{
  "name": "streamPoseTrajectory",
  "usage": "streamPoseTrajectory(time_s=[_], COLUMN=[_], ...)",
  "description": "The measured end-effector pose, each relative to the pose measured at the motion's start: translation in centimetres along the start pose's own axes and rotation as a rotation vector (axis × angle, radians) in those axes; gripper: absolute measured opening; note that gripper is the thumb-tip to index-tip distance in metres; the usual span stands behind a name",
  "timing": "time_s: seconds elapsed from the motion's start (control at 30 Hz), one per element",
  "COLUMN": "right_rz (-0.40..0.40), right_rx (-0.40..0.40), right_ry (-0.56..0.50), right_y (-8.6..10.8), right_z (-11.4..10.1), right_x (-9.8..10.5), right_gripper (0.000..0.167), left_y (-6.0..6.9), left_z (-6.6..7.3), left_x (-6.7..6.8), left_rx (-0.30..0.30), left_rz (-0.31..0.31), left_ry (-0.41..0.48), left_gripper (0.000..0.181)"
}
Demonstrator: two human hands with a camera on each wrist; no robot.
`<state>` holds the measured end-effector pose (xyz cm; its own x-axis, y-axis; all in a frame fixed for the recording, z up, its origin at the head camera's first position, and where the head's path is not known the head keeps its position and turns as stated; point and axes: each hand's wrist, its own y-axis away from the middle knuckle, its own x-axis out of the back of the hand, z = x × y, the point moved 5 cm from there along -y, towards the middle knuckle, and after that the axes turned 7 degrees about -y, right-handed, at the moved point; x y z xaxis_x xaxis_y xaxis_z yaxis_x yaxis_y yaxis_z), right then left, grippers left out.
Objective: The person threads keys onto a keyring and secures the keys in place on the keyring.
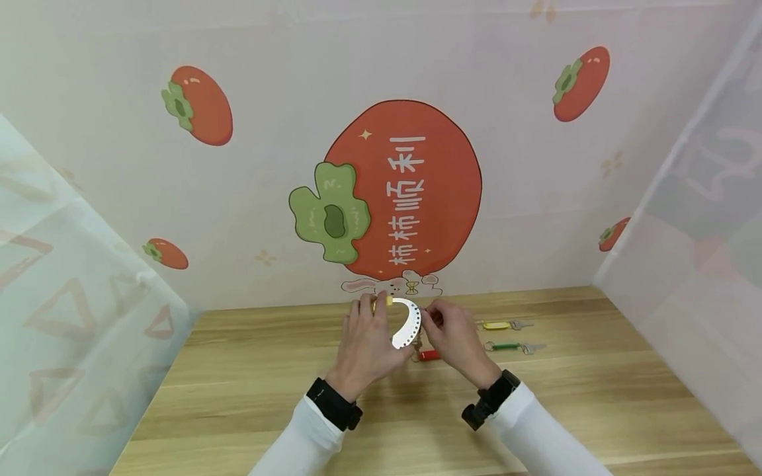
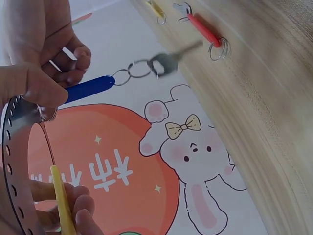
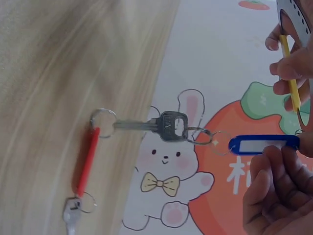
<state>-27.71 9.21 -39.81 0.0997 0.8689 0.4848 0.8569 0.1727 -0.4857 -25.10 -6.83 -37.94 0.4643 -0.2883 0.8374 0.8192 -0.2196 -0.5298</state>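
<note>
Right hand (image 1: 454, 336) pinches blue tag (image 3: 261, 145), long axis toward bench (image 1: 256, 377); perforated white hoop (image 1: 413, 322) just left, gripped by left hand (image 1: 368, 342).

I have both arms angled inward from the near edge of the head view, the left arm (image 1: 300, 439) and right arm (image 1: 544, 430) white-sleeved, a black band (image 1: 335, 404) round each wrist. The two hands work close together. I have the left hand (image 1: 372, 340) back-up, fingers pointing away, thumb spread toward its partner, fingertips gripping. My right hand (image 1: 457, 336) is folded tighter, thumb and forefinger pinching; from the right wrist I see its other fingers curled.
</note>
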Motion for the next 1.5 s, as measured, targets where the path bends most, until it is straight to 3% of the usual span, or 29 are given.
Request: streamPoseTrajectory(time_s=[0.27,0.57,0.7,0.8,1.0,1.2,1.5], right_rz=[-0.022,-0.081,-0.100,-0.115,-0.104,-0.086,-0.023], right_rx=[0.012,-0.167,-0.195,-0.200,-0.175,-0.213,-0.207], right_ry=[-0.082,-0.347,-0.401,-0.411,-0.376,-0.387,-0.308], right_y=[0.5,0.9,1.0,1.1,1.2,1.1,0.8], right_z=[0.7,1.9,0.3,0.2,1.9,2.0,1.8], right_x=[-0.3,-0.3,0.3,0.2,-0.4,-0.6,-0.2], right_gripper=[0.013,0.022,0.023,0.022,0.024,0.035,0.029], left_y=[0.0,0.0,0.0,0.0,0.0,0.0,0.1], left_z=[-0.1,-0.1,0.0,0.0,0.1,0.3,0.5], left_x=[-0.2,-0.4,-0.4,-0.4,-0.4,-0.4,-0.4], left_rx=[0.034,0.030,0.030,0.028,0.025,0.026,0.017], left_rz=[-0.040,-0.050,-0.053,-0.056,-0.047,-0.041,-0.034], left_ry=[0.018,0.038,0.040,0.042,0.052,0.061,0.060], left_gripper=[0.097,0.093,0.094,0.094,0.090,0.089,0.093])
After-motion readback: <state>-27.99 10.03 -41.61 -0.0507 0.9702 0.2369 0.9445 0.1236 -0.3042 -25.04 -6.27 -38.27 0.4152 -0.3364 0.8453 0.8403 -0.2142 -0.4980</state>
